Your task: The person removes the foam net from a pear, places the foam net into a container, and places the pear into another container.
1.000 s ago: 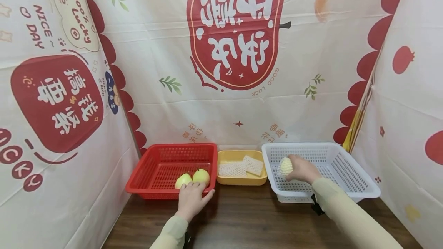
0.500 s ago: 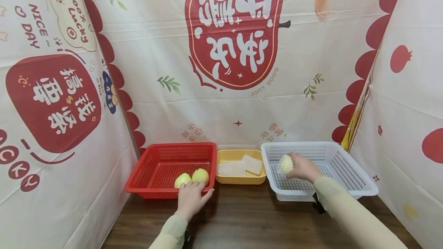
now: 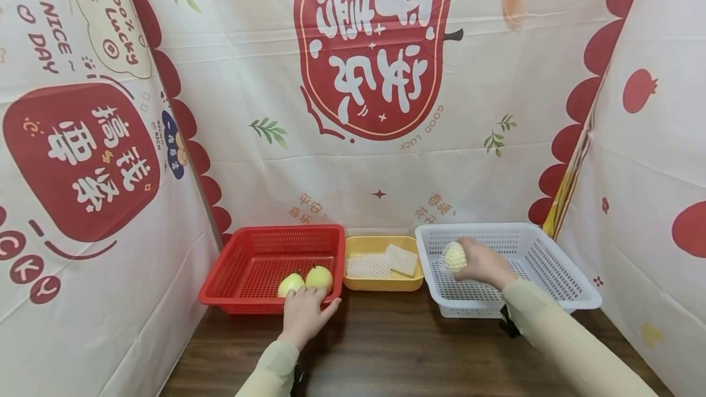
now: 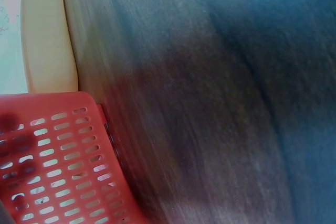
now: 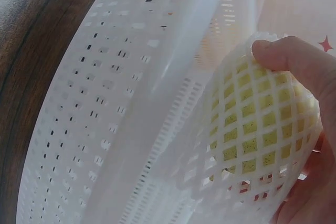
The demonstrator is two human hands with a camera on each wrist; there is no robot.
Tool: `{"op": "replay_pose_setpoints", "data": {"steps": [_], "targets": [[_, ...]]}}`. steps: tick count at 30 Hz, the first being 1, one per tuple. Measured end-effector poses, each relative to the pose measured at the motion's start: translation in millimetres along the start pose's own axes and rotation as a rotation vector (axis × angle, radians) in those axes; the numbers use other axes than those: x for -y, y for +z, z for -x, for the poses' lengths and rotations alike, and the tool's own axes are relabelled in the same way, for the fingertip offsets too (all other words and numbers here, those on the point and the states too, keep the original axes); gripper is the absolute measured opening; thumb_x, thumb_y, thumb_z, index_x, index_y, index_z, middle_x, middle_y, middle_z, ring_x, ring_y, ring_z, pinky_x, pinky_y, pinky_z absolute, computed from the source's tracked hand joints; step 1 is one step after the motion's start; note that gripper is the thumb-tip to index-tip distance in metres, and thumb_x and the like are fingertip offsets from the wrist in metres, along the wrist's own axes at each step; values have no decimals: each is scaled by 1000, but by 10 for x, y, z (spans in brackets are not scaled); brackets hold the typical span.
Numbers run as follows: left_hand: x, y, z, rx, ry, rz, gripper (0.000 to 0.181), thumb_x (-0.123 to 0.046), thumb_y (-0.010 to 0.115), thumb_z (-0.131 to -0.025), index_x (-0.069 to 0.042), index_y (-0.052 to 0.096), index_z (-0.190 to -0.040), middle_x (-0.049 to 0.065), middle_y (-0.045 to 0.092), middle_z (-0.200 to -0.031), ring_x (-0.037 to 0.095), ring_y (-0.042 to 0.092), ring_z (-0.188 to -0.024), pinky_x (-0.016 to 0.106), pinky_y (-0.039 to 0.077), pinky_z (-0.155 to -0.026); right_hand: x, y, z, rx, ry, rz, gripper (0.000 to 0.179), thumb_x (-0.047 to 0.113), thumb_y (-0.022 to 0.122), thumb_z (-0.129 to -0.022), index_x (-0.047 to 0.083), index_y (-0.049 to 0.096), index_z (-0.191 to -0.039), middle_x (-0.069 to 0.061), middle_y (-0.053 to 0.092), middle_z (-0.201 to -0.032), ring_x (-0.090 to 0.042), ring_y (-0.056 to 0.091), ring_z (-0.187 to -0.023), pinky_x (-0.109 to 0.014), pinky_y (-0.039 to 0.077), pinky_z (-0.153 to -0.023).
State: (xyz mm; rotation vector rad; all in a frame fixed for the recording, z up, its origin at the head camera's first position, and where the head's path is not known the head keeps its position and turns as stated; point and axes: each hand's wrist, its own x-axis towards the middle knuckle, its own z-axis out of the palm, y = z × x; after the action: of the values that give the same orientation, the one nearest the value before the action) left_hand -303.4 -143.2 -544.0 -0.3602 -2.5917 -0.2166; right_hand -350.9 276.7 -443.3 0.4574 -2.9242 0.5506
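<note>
My right hand (image 3: 485, 262) grips a yellow-green pear (image 5: 247, 124) wrapped in a white foam net (image 5: 207, 166). In the right wrist view the thumb presses the net's upper edge. Hand and pear are over the left part of the white basket (image 3: 570, 296). My left hand (image 3: 304, 317) lies at the front rim of the red basket (image 3: 220, 293), thumb spread to the right and fingertips at two bare pears. Of these, the left pear (image 3: 290, 283) is partly covered by the fingers; the right pear (image 3: 319, 279) shows more fully. Whether the fingertips touch them is unclear.
Between the baskets stands a yellow tray (image 3: 384, 285) holding flat white foam nets (image 3: 401, 260). All three containers sit on a dark wooden table (image 3: 386, 348). Printed cloth (image 3: 380, 176) encloses the back and both sides.
My right hand tilts the netted pear slightly and stays over the white basket. The left hand keeps its place at the red basket. The head view shifts a little.
</note>
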Motion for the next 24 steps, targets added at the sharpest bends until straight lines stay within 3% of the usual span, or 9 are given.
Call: {"op": "replay_pose_setpoints", "data": {"steps": [8, 17, 24], "targets": [[12, -8, 14, -1, 14, -7, 53, -70, 41, -91, -25, 69, -90, -4, 64, -84, 21, 55, -79, 39, 38, -71, 100, -27, 24, -5, 1, -5, 93, 30, 86, -61, -5, 44, -137, -24, 57, -123, -38, 58, -104, -56, 46, -84], [27, -6, 33, -15, 12, 5, 39, -61, 55, -88, -24, 69, -89, -4, 64, -84, 22, 54, -79, 40, 37, -71, 245, -43, 63, 1, -15, -19, 90, 29, 85, -63, -2, 45, -138, -22, 57, -125, -38, 57, -107, -57, 45, -87], [26, 2, 32, -20, 7, 10, 36, -59, 59, -87, -24, 67, -85, -4, 63, -81, 22, 54, -77, 40, 37, -70, 358, -32, 70, -8, -51, -31, 88, 27, 85, -61, -2, 47, -136, -19, 60, -121, -35, 59, -103, -54, 47, -85]]}}
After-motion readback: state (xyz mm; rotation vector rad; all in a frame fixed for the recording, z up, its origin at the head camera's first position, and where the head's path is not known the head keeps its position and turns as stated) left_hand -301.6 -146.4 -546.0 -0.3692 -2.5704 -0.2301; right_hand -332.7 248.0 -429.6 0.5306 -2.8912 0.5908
